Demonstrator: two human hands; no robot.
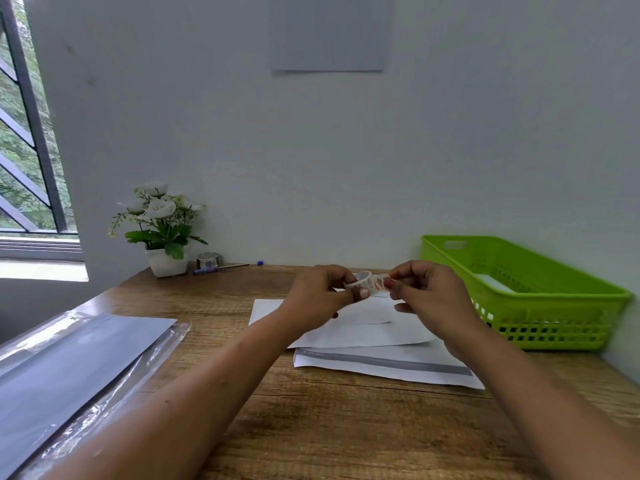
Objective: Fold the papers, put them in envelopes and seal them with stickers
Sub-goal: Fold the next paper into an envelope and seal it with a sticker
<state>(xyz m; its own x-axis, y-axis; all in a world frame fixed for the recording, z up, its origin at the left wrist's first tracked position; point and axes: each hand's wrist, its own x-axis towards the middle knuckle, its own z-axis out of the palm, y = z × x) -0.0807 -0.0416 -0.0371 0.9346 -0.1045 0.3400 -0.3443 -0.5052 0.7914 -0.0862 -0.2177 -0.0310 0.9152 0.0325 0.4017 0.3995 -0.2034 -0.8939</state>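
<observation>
head view: the only view there is, so everything below is read from it.
left hand: the left hand (318, 292) is raised over the table (329, 427), fingers curled, thumb and forefinger pinching the small sticker roll (360, 280) by its rim.
right hand: the right hand (429, 296) sits just beside it, thumb and forefinger pinching the free end of the sticker strip (379, 284); its other fingers hang loosely curled below.
strip: short and drawn straight between the two hands; whether a sticker has begun to lift off its backing is too small to tell.
envelopes: the upper envelope (363, 327) lies flat right under the hands, partly over the lower envelope (381, 367), which shows a grey band along one edge. i can't tell whether the upper one's flap is shut.
step, as i judge it: freeing one sticker to seal the upper envelope.
doing it well: bend the backing sharply so the sticker's edge pops up, then take it by the very edge — less skin on the glue — while the left pinch stops the roll unwinding further.
placing it: flatten the flap first, set the sticker half on flap and half on body, rub outward.
risk: the sticker curling onto itself or tearing.
elsewhere: green basket (519, 289) to the right, paper pack (69, 358) to the left, potted plant (162, 230), second roll (207, 260) and pen (221, 268) by the wall.
</observation>
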